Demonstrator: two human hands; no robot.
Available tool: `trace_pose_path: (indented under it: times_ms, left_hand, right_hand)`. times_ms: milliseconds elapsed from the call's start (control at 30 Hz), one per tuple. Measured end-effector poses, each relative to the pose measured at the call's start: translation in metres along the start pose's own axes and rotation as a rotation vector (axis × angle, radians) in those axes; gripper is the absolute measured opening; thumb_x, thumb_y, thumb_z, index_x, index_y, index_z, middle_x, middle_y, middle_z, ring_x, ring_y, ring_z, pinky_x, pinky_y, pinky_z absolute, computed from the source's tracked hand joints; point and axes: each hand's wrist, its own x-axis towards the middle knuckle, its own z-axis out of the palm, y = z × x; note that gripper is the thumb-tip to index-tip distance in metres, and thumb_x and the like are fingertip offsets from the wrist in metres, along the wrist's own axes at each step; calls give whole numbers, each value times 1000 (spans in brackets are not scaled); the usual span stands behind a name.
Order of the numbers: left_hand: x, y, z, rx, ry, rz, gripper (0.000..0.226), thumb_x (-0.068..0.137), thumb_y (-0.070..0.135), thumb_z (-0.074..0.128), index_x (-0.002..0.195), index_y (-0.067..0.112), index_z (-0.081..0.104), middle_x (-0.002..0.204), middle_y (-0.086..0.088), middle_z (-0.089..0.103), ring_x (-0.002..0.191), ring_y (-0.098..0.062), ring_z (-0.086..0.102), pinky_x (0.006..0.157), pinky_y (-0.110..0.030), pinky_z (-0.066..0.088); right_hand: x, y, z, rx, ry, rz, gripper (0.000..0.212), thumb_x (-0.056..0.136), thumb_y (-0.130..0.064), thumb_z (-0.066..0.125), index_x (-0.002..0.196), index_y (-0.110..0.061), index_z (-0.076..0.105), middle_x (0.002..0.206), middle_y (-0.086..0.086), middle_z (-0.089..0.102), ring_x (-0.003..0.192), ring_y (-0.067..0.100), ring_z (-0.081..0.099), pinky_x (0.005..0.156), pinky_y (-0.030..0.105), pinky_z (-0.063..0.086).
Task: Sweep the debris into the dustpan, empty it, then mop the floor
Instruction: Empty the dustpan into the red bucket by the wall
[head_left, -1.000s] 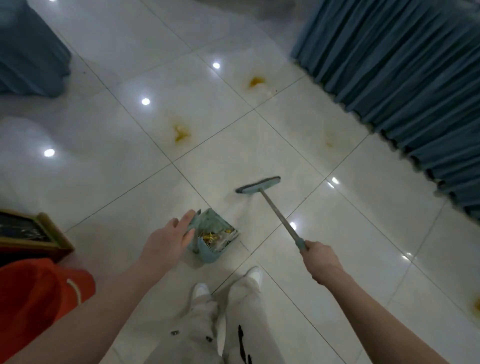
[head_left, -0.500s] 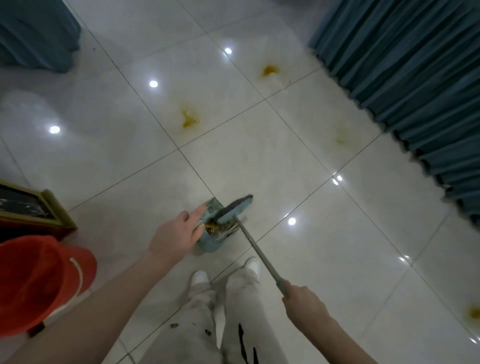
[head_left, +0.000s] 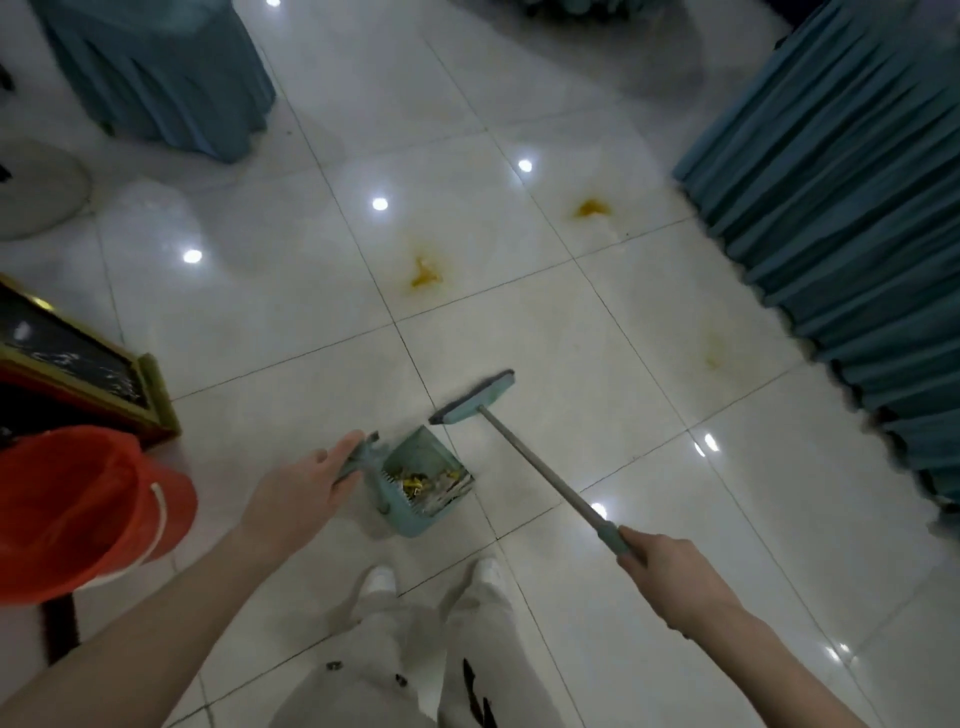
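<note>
Left hand (head_left: 304, 480), lower centre-left: fingers closed over the teal handle of the dustpan (head_left: 415, 457), thumb side not clear. The pan sits on the floor (head_left: 519, 322) just right of that hand, in front of the white shoes (head_left: 382, 579), mouth facing up-right in frame. Debris (head_left: 423, 483) (yellow and pale bits) lies inside, against the comb edge.

Right hand (head_left: 670, 577), lower right: wrapped tight round the teal grip of the broom (head_left: 540, 467). The shaft runs up-left from the fist; the broom head (head_left: 472, 397) is on the tile just above the pan's mouth, near it but apart.

Yellow stains (head_left: 426, 273) on tiles further up. Red bucket (head_left: 78, 509) at left edge, well apart from the pan. Teal curtain (head_left: 841, 234) at right.
</note>
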Motion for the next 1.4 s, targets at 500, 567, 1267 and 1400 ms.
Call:
trace_pose_path:
  times_ms: [500, 567, 1267, 1400]
  left_hand:
    - [-150, -5, -99, 113, 355, -650, 48, 92, 45, 48, 136, 30, 35, 100, -9, 68, 78, -35, 66, 59, -42, 54]
    - [-163, -11, -108, 132, 387, -684, 46, 93, 49, 43, 134, 33, 32, 100, -10, 68, 77, -35, 66, 59, -42, 54]
    - [-284, 38, -222, 433, 464, -1078, 56, 86, 63, 26, 131, 32, 38, 102, -14, 71, 79, -37, 68, 59, -35, 47]
    - [-288, 59, -229, 455, 471, -1132, 51, 87, 62, 28, 128, 33, 37, 97, -15, 71, 76, -37, 68, 56, -34, 47]
  right_hand:
    - [67, -92, -107, -335, 51, -701, 33, 97, -36, 53, 129, -35, 58, 86, -6, 66, 65, 7, 60, 61, 22, 51]
    - [63, -121, -108, -380, 86, -792, 28, 98, -37, 51, 124, -35, 60, 81, -7, 61, 63, 7, 58, 58, 21, 48]
    - [91, -268, -179, -522, 49, -1244, 33, 98, -36, 50, 131, -34, 58, 69, -12, 57, 47, 2, 49, 46, 11, 38]
    - [115, -264, -212, -568, 27, -1247, 35, 97, -38, 51, 132, -40, 55, 78, -13, 61, 45, 1, 57, 42, 10, 38]
